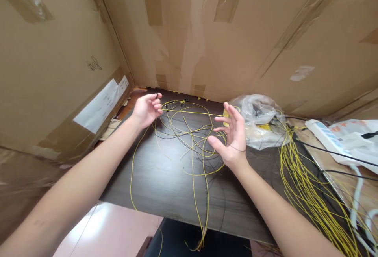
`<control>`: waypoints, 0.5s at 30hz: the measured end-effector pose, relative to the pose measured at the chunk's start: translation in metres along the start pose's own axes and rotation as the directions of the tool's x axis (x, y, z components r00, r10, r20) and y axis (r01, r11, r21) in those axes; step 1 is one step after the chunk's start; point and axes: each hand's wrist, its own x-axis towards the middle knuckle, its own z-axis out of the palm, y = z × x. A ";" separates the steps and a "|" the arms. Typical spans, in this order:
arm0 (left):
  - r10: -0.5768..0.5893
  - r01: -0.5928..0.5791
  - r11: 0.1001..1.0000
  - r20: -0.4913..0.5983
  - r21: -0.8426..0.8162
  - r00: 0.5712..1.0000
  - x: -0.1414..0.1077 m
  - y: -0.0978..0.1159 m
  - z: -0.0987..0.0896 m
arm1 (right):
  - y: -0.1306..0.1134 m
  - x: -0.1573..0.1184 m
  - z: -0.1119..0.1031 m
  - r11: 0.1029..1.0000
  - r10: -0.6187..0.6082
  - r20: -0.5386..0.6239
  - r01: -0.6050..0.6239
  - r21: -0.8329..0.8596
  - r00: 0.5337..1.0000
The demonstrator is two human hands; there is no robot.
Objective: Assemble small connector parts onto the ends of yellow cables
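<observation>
Left hand (147, 110): pinching a small dark piece (156, 96), apparently for steadying it; right hand (232, 135): spreading its fingers near a yellow strand (191, 112), perhaps guiding it; looped wires (193, 175): lying on the dark table (165, 170), presumably for easy reach

Thin yellow and black wires (192, 150) lie in a loose tangle of overlapping loops mid-counter (153, 186), small black ends (185, 100) bunched toward the back edge; long strands trail over the front edge, one stretched nearly straight above the loops.
</observation>
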 end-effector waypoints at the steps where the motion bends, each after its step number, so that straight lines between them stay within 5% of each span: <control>1: 0.034 -0.034 0.999 -0.048 -0.015 0.998 0.004 0.004 -0.004 | 0.001 0.001 -0.001 1.000 -0.002 -0.057 0.001 -0.007 0.998; 7: 0.161 -0.187 0.979 -0.254 -0.081 0.954 0.021 0.020 -0.028 | 0.011 0.017 -0.013 0.986 0.054 -0.428 -0.117 -0.122 0.902; 15: 0.267 -0.338 0.934 -0.402 -0.114 0.876 0.031 0.027 -0.038 | 0.032 0.037 -0.056 0.917 -0.185 -0.575 -0.070 -0.393 0.797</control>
